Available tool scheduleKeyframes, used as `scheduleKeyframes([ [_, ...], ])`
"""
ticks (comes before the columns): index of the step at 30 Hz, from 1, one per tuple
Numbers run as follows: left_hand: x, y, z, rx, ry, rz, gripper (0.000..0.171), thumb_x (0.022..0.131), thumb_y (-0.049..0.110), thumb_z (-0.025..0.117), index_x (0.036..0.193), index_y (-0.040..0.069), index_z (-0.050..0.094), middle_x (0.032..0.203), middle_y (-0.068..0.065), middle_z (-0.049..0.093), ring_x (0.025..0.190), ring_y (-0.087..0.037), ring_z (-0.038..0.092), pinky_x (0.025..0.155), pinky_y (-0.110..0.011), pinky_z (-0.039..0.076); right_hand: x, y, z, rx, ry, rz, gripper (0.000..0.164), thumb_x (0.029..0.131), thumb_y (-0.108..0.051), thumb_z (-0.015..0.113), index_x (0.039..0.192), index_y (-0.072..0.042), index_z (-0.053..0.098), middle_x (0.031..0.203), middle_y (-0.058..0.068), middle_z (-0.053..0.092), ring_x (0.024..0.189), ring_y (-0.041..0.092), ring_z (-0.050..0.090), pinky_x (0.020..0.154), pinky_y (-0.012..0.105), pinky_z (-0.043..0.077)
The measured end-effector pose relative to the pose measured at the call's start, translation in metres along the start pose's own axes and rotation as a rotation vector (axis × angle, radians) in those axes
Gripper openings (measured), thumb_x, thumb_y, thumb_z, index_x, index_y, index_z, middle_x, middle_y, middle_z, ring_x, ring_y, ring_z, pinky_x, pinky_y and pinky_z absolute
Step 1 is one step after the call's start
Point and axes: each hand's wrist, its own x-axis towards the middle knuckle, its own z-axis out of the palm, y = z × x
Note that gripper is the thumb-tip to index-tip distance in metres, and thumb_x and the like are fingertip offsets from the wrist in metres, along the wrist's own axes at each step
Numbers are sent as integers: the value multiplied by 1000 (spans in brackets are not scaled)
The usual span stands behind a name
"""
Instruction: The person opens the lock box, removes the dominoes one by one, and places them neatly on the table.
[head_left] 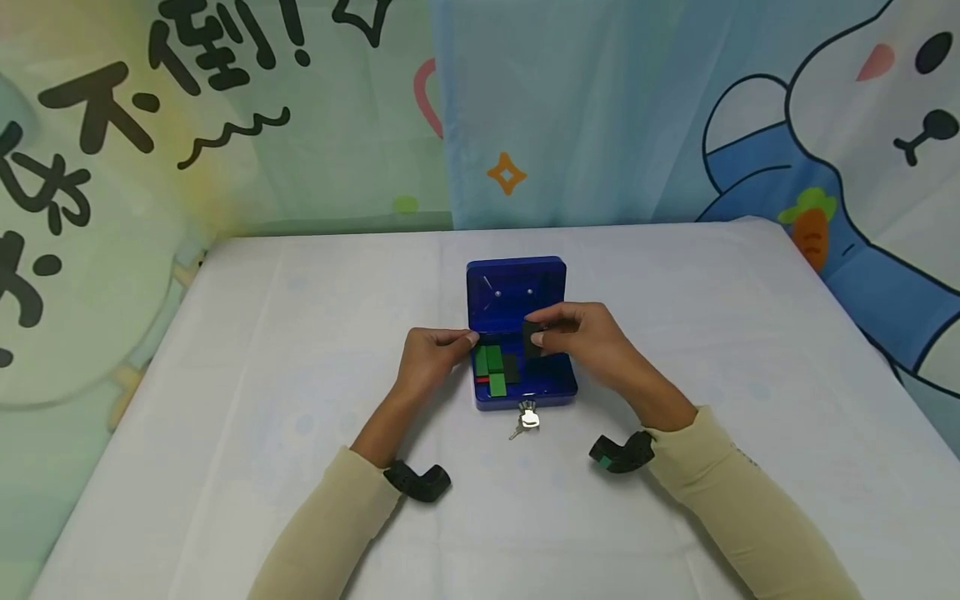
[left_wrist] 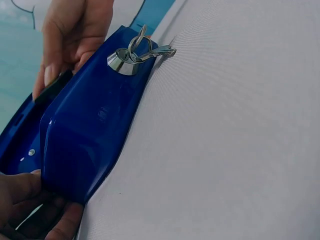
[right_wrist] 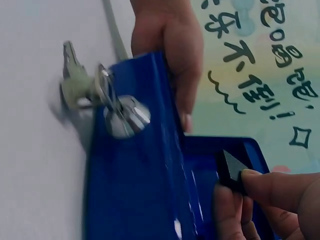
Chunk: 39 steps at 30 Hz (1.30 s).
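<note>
Showing green blocks [head_left: 495,359]: head view only.

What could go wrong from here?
The black rectangular block, pinched by the right hand, might slip onto the small green rectangular blocks. The open blue lid of the glossy blue box could drop onto the left hand. Silver metal keys hanging at the round silver lock might snag.

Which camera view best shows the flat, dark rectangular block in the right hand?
Right wrist view: the block appears large, close up. Head view: small, partly covered by the thumb. Left wrist: only part shows.
</note>
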Motion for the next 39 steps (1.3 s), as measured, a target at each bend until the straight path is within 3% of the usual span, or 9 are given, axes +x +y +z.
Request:
scheduleKeyframes([
  [10,0,0,0,6,1,-14,22,90,20,71,99,1,77,101,-11,72,104,-20,65,84,-33,55,-7,8,-31,132,46,13,35,90,-1,66,124,8,59,119,20,59,90,18,66,83,29,55],
  [20,-1,-1,-1,-3,-5,0,22,90,19,71,99,1,76,102,-12,72,103,-20,66,83,-32,55,-12,15,-56,113,101,46,40,90,-3,67,126,11,56,130,23,48,89,12,66,82,24,54],
  [39,-1,-2,1,-8,-1,-6,22,90,20,71,99,1,77,101,-11,72,102,-19,66,83,-32,55,-3,51,-92,52,63,164,43,94,-2,62,133,12,50,136,25,47,93,5,62,85,26,54],
])
